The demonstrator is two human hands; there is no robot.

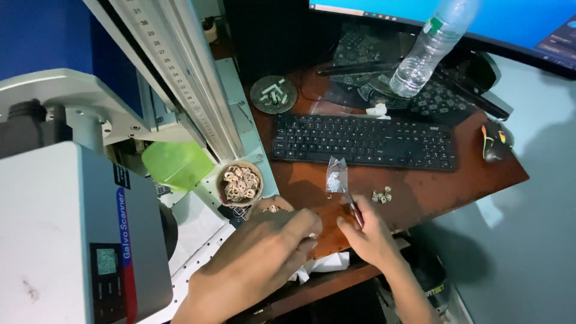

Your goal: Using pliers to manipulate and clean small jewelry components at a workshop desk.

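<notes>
Right hand point(367, 235) fingers clamp a thin tool point(354, 210) by the small plastic bag point(336, 175); left hand point(273, 243) fingers pinched together at the counter's point(432, 189) front edge

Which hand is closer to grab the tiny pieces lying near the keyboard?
Probably the right hand. It already lies beside the small pieces on the desk, though it holds a thin tool. The left hand sits farther away.

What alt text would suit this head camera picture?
Two hands work over a brown desk: the right hand holds a thin tool, the left hand rests beside it. Nearby sit a small clear bag, a bowl of small rings and a black keyboard.
</notes>
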